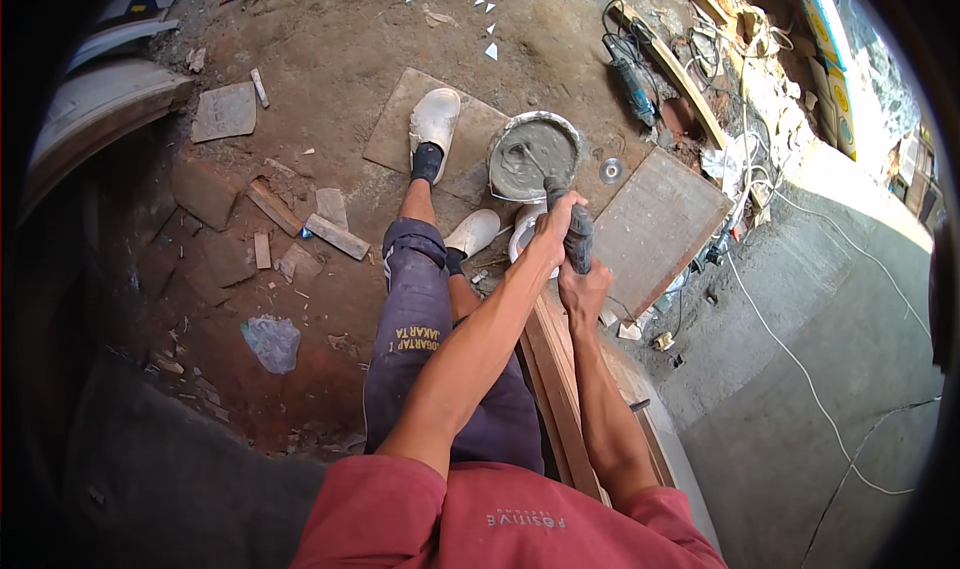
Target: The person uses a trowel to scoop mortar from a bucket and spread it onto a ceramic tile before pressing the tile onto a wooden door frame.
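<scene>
Both hands [570,254] on trowel handle [578,237]

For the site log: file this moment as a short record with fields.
left hand: gripped around the upper part of the dark tool handle
right hand: gripped on the same handle, lower down
tool tip: sunk in grey mortar
bucket: round, full of wet grey mortar, standing beside a white shoe
floor: dirt with tile scraps, a power tool and a white cable

Dark-handled tool [578,237] over mortar-filled bucket [536,155]
</scene>
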Motion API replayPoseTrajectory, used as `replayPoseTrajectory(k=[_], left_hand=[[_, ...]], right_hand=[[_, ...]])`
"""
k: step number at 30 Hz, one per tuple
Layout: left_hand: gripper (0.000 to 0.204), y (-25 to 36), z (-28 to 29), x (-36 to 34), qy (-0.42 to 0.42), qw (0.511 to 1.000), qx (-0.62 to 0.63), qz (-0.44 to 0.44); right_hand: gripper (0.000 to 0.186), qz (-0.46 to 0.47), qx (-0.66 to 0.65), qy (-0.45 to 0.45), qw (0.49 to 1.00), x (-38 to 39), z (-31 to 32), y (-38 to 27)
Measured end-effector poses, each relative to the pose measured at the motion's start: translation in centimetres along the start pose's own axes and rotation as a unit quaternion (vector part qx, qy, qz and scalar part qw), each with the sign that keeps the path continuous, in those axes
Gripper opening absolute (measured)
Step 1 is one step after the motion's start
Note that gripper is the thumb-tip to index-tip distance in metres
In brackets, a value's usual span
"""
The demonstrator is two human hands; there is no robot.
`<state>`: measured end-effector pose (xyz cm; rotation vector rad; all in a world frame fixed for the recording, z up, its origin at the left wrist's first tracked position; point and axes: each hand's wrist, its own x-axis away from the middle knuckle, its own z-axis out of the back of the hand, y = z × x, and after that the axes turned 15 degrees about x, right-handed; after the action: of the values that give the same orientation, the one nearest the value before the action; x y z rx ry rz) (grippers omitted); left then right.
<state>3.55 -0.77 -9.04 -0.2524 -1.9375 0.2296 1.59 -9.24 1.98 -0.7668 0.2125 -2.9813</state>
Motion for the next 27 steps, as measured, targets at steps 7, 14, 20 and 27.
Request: replayPoseTrajectory(k=[7,14,20,27], left_hand=[[0.031,-0.5,-1.7,0.8,0.003,1.0,0.014,0.012],[0.031,-0.7,-0.8,-0.1,0.019,1.0,0.022,-0.004],[0.027,-0.6,-1.1,-0.5,-0.005,0.999,0.002,0.039],[0.025,-0.7,-2.2,-0.7,-0.038,0.999,0.004,0.037]], right_hand=[[0.031,-0.001,0.014,0.02,1.0,-1.9,-0.5,0.3],[0.031,-0.01,0.006,-0.004,1.0,-1.2,-0.4,0.5],[0.034,-0.008,0.011,0.014,1.0,-1.3,0.3,0.3],[0.036,-0.013,0.022,0.021,0.999,-2.5,0.3,0.7]])
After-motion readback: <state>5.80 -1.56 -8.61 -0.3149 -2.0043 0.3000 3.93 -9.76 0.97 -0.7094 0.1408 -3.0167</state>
